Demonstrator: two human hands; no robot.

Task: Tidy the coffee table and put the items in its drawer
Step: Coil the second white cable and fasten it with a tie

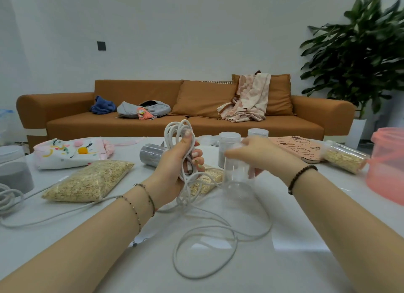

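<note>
Oat bag [87, 181] flat on coffee table [306, 260], left of hands. Left hand [177, 163] raised, fingers wrapped round coiled white cable [178, 135]; slack loops trail onto table between forearms. Right hand [262, 155] just beside coil, motion-blurred; grip impossible to tell.

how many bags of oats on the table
2: one oat bag lies left of the left hand; a second oat bag sits partly hidden behind that hand and its white cable.
</note>
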